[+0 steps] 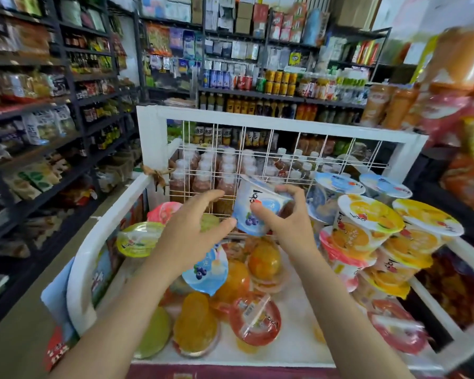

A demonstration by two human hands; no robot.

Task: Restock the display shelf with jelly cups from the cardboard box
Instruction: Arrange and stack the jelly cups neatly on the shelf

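Observation:
My right hand [288, 214] grips a blue blueberry jelly cup [253, 212], held tilted above the white display shelf [101, 242]. My left hand [195, 228] hovers just left of the cup with fingers spread, its fingertips near the cup's side, holding nothing. Below lie several loose jelly cups: another blue one [205, 272], orange ones [263, 258], a red one [255, 318], a yellow-green one [138, 239]. On the right, orange and blue lidded cups [367, 217] stand stacked. No cardboard box is in view.
A white wire grid [257, 160] backs the bin, with bottled drinks behind it. Dark shelving full of snacks runs along the left aisle [52, 119]. Drink shelves fill the back wall. Packaged goods crowd the right edge [463, 187].

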